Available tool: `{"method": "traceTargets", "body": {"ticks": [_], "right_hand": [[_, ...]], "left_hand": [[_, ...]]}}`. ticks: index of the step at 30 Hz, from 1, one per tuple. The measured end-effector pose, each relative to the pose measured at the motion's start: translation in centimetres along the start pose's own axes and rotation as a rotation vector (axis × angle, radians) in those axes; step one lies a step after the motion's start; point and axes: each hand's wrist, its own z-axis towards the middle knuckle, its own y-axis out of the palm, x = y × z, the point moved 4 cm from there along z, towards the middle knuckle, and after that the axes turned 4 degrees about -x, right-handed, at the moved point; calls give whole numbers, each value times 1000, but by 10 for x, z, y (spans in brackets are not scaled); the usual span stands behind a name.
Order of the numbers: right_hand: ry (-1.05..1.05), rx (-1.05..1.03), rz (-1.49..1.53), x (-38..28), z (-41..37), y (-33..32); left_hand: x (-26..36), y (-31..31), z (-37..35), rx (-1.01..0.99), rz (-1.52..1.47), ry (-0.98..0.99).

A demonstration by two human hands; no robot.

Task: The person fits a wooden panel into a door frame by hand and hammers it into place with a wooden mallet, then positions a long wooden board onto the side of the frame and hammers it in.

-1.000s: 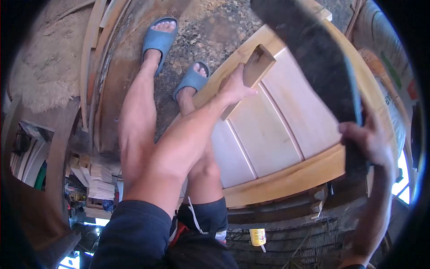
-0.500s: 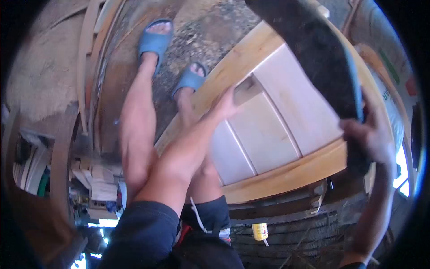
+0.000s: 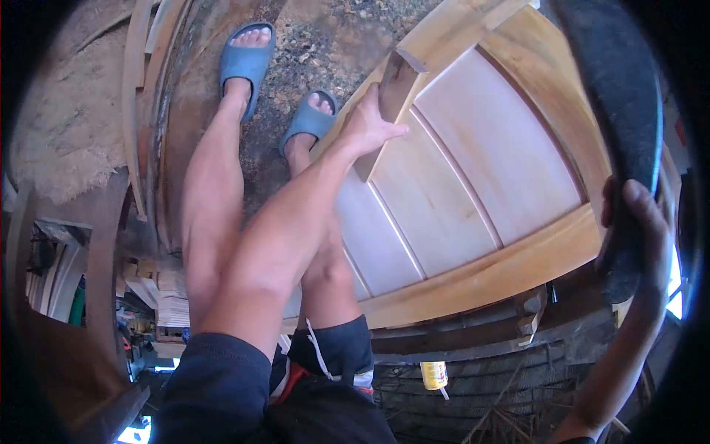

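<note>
left hand [image 3: 367,127] pinches a wood block [image 3: 400,83], slanting away over the door panel [image 3: 447,196]; right hand [image 3: 648,216] grips a long dark strip [image 3: 621,96]; dirty ground [image 3: 325,41].

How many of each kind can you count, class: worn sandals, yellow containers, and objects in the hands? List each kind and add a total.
Worn sandals: 2
Yellow container: 1
Wooden piece, in left hand: 1
Long dark object, in right hand: 1
Total: 5

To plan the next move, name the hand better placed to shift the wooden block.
Probably the left hand: it grips the wooden block over the panel, while the right hand is taken up with a long dark object.
</note>
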Motion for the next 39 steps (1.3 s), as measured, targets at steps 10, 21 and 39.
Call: {"method": "traceTargets", "body": {"ticks": [10, 21, 39], "right_hand": [[99, -344, -207, 4, -2, 81], [6, -103, -311, 10, 49, 18], [-384, -67, -677, 28, 27, 47]], "left_hand": [[-13, 4, -2, 6, 20, -55], [-15, 7, -1, -46, 7, -99], [-14, 9, 3, -19, 66, -93]]}}
